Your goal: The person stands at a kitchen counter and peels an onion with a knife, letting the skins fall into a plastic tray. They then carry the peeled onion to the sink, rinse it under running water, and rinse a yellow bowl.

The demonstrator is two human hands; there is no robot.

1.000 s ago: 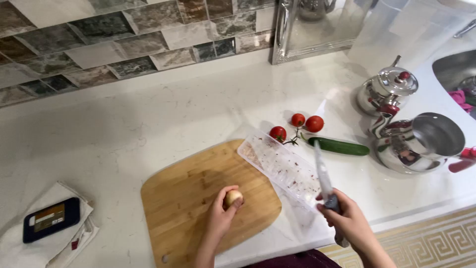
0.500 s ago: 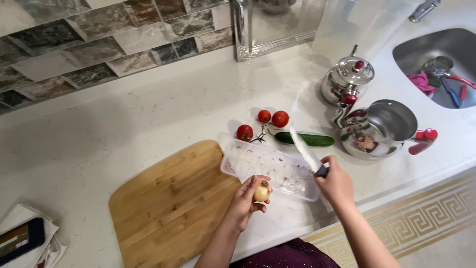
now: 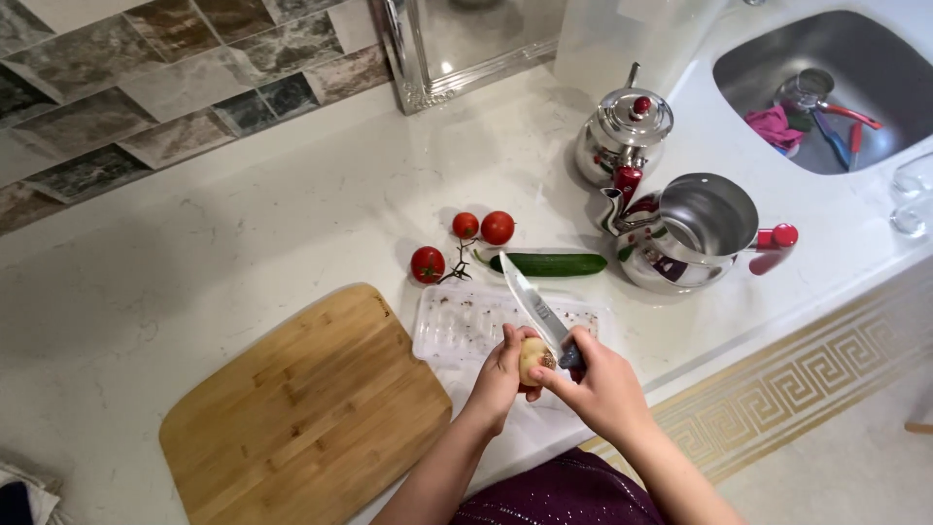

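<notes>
Bamboo board (image 3: pixel 301 408) lies at the left of the pale counter (image 3: pixel 243 243), nothing on it. Just right of it, over a clear plastic tray (image 3: pixel 457 326), the left hand (image 3: pixel 501 374) is closed around a small onion (image 3: pixel 532 358), and the right hand (image 3: pixel 603 389) grips a knife (image 3: pixel 535 313) whose blade meets the onion's top. Behind the tray lie three tomatoes (image 3: pixel 498 227) and a cucumber (image 3: pixel 549 263); two steel pots (image 3: pixel 695 228) stand further right, beside the sink (image 3: pixel 826 87).

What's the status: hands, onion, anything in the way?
Left hand grips small onion over clear plastic tray. Right hand holds knife, blade at the onion. Cutting board to the left, nothing blocking.
</notes>
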